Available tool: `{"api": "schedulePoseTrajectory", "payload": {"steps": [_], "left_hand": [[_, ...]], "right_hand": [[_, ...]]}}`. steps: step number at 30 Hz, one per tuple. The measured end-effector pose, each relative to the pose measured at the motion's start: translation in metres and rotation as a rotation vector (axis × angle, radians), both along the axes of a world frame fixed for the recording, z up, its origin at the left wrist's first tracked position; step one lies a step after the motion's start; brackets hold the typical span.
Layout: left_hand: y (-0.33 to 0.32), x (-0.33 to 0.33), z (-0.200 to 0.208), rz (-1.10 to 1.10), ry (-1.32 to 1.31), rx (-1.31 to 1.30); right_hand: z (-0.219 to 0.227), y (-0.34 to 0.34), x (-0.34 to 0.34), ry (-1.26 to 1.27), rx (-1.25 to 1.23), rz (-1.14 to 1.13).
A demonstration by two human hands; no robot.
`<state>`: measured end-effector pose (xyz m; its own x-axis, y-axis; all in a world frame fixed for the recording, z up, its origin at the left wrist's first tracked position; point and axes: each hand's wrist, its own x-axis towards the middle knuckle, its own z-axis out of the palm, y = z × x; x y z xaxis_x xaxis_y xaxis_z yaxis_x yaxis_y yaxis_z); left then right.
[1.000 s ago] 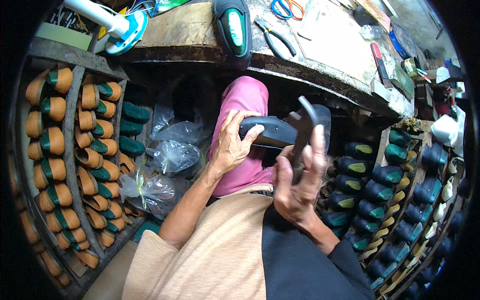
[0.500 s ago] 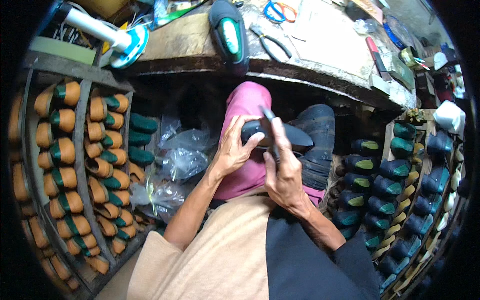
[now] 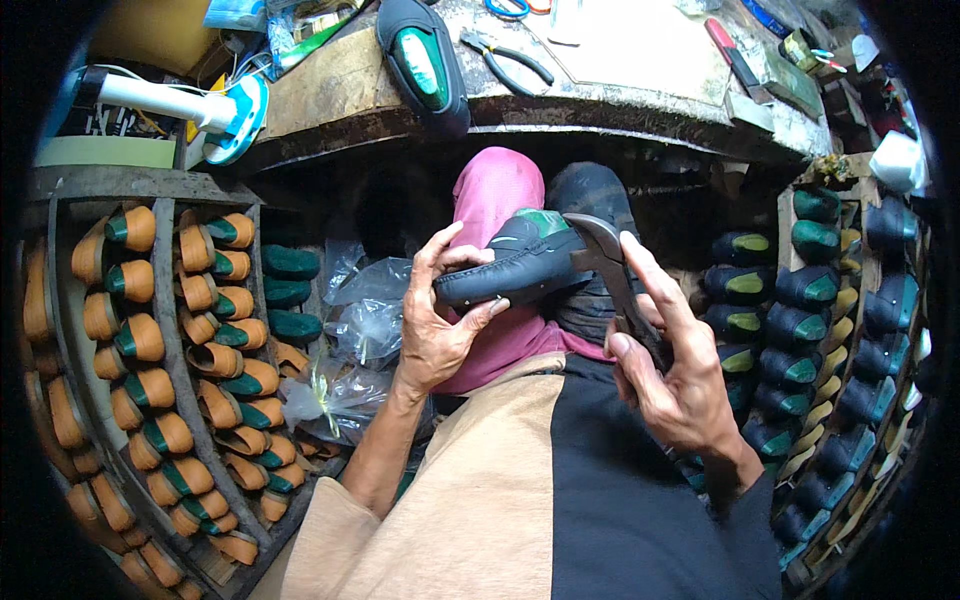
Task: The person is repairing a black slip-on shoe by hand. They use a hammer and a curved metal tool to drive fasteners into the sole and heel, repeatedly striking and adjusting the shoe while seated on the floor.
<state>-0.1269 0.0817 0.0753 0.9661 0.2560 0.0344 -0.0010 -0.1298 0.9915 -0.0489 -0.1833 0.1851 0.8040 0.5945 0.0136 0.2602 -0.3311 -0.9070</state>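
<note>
A black loafer-style shoe (image 3: 515,270) is held over my knees, its side with stitching toward me and a green shoe last (image 3: 540,222) showing in its opening. My left hand (image 3: 440,320) is closed round the toe end, thumb along the sole edge and fingers over the top. In my right hand (image 3: 670,350) are dark metal lasting pliers (image 3: 625,290), gripped by the handles with the index finger stretched along them. Their curved head is at the heel end of the shoe; whether it touches cannot be made out.
On the workbench (image 3: 350,100) ahead are another black shoe (image 3: 425,70) at its edge, pliers (image 3: 508,62) and a red-handled tool (image 3: 733,55). Racks of tan shoes (image 3: 150,330) stand left, dark shoes (image 3: 800,330) right. Clear plastic bags (image 3: 365,320) lie beside my left leg.
The shoe has turned from sole-up to side-on, its green last now showing. My right hand has moved right with the lasting pliers, and the left hand has shifted to the toe end.
</note>
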Motion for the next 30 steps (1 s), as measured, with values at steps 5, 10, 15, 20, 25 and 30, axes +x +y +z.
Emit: {"api": "schedulePoseTrajectory", "payload": {"steps": [5, 10, 15, 20, 25, 30], "left_hand": [[-0.008, -0.002, -0.009, -0.033, -0.039, 0.042], [-0.019, -0.003, -0.007, -0.027, -0.061, 0.035], [-0.025, 0.003, -0.005, -0.052, -0.047, 0.004], [-0.027, 0.008, 0.000, -0.075, -0.081, 0.085], [-0.015, 0.033, 0.020, -0.064, -0.142, 0.171], [0.007, 0.044, 0.033, 0.140, -0.028, -0.092]], "right_hand": [[-0.003, 0.022, 0.007, -0.007, -0.060, 0.160], [0.022, 0.018, 0.022, -0.014, 0.050, 0.089], [0.015, 0.013, 0.020, 0.122, -0.154, 0.237], [0.019, 0.008, 0.025, -0.008, 0.055, 0.094], [-0.012, 0.000, 0.023, -0.033, -0.096, 0.096], [-0.084, -0.058, -0.006, -0.182, -0.585, -0.099]]}}
